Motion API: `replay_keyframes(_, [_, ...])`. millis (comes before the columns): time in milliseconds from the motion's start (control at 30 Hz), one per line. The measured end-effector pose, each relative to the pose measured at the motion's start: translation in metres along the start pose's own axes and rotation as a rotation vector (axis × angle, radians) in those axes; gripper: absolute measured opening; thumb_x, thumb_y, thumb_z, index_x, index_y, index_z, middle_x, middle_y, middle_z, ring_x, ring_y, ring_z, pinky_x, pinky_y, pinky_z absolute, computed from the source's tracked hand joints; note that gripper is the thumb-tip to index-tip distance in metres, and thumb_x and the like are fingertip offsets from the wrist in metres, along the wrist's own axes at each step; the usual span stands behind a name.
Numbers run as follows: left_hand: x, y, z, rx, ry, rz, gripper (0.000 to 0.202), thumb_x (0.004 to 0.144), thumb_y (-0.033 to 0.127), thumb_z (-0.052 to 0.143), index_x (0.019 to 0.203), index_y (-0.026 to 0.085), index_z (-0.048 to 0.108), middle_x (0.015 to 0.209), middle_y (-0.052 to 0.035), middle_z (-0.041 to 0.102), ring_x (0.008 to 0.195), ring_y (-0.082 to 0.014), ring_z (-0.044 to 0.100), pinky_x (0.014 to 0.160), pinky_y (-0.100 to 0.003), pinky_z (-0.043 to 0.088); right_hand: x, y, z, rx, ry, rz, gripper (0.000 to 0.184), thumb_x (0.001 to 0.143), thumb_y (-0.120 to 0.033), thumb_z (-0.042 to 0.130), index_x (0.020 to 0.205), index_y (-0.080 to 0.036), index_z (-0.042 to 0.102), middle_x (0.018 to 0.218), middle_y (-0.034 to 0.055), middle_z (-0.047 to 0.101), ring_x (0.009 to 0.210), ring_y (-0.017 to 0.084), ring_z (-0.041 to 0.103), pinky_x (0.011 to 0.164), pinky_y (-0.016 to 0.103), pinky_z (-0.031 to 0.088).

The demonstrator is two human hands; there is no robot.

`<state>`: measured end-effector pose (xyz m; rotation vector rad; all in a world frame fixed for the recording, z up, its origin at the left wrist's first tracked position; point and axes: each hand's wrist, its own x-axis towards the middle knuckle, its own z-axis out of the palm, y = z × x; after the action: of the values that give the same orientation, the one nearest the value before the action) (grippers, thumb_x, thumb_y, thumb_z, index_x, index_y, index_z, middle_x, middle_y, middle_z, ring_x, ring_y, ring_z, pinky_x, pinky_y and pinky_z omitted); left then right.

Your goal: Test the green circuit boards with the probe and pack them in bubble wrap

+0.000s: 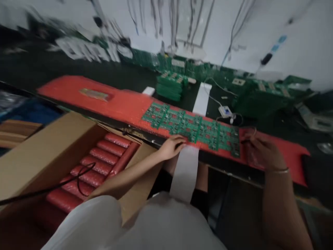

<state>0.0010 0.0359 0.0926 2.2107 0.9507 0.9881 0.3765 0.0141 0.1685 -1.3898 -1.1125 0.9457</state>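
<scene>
Circuit boards (198, 128): your left hand (171, 147), half-curled, seemingly steadied their near edge; right hand (269, 152) bunched; holds unclear; next move needed steadiness.

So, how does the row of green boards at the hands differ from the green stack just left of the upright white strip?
The board row is spread long and low; the board stack is compact and piled high. The board row lies on the red wrap, whereas the board stack stands on the dark table behind. Both look green.
</scene>
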Motion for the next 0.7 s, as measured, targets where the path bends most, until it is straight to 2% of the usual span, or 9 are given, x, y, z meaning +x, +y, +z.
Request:
replay_keyframes(67, [-0.023, -0.010, 0.014, 0.059, -0.029, 0.012, 0.022, 0.097, 0.031, 0.056, 0.105, 0.017, 0.070, 0.107, -0.0111, 0.068, 0.106, -0.0235, 0.062, 0.095, -0.043, 0.052, -0.001, 0.006, -0.006, 0.127, 0.044, 0.049, 0.030, 0.063, -0.043, 0.087, 0.082, -0.021, 0.077, 0.086, 0.0041, 0.074, 0.065, 0.011, 0.064, 0.051, 0.016, 0.052])
replay_keyframes(133, [-0.039, -0.014, 0.029, 0.093, -0.052, 0.040, 0.021, 0.094, 0.033, 0.061, 0.106, 0.018, 0.069, 0.108, -0.0105, 0.068, 0.106, -0.0241, 0.061, 0.094, -0.043, 0.052, -0.003, 0.011, -0.010, 0.206, 0.047, 0.058, 0.034, 0.063, -0.041, 0.088, 0.085, -0.018, 0.075, 0.084, 0.0048, 0.073, 0.059, 0.008, 0.061, 0.049, 0.014, 0.050])
replay_keyframes(233, [-0.048, -0.017, 0.049, 0.139, -0.056, 0.096, 0.025, 0.092, 0.034, 0.065, 0.111, 0.018, 0.067, 0.113, -0.0110, 0.066, 0.110, -0.0250, 0.058, 0.096, -0.044, 0.052, -0.004, 0.017, -0.013, 0.283, 0.032, 0.031, 0.033, 0.062, -0.034, 0.089, 0.086, -0.016, 0.074, 0.085, 0.0056, 0.074, 0.064, 0.009, 0.065, 0.058, 0.014, 0.055])
replay_keyframes(333, [-0.045, -0.020, 0.063, 0.181, -0.037, 0.113, 0.025, 0.093, 0.032, 0.063, 0.113, 0.017, 0.066, 0.115, -0.0115, 0.065, 0.111, -0.0248, 0.057, 0.098, -0.045, 0.052, 0.000, 0.023, -0.014, 0.306, 0.041, 0.032, 0.034, 0.062, -0.026, 0.088, 0.092, -0.016, 0.075, 0.089, 0.0053, 0.074, 0.073, 0.009, 0.068, 0.068, 0.013, 0.057])
replay_keyframes(600, [-0.044, -0.031, 0.076, 0.182, 0.015, 0.050, 0.020, 0.097, 0.027, 0.056, 0.110, 0.018, 0.068, 0.110, -0.0097, 0.068, 0.108, -0.0216, 0.061, 0.095, -0.044, 0.054, 0.011, 0.040, -0.014, 0.100, 0.148, -0.025, 0.016, 0.073, -0.023, 0.080, 0.086, -0.016, 0.075, 0.095, 0.0079, 0.075, 0.071, 0.011, 0.069, 0.059, 0.017, 0.054])
replay_keyframes(700, [-0.048, -0.033, 0.075, 0.183, 0.035, 0.039, 0.019, 0.096, 0.027, 0.057, 0.110, 0.019, 0.069, 0.110, -0.0090, 0.069, 0.108, -0.0210, 0.062, 0.096, -0.043, 0.055, 0.029, 0.042, -0.025, 0.048, 0.189, -0.042, 0.006, 0.077, -0.016, 0.074, 0.083, -0.014, 0.074, 0.086, 0.0078, 0.075, 0.066, 0.011, 0.069, 0.061, 0.019, 0.055])
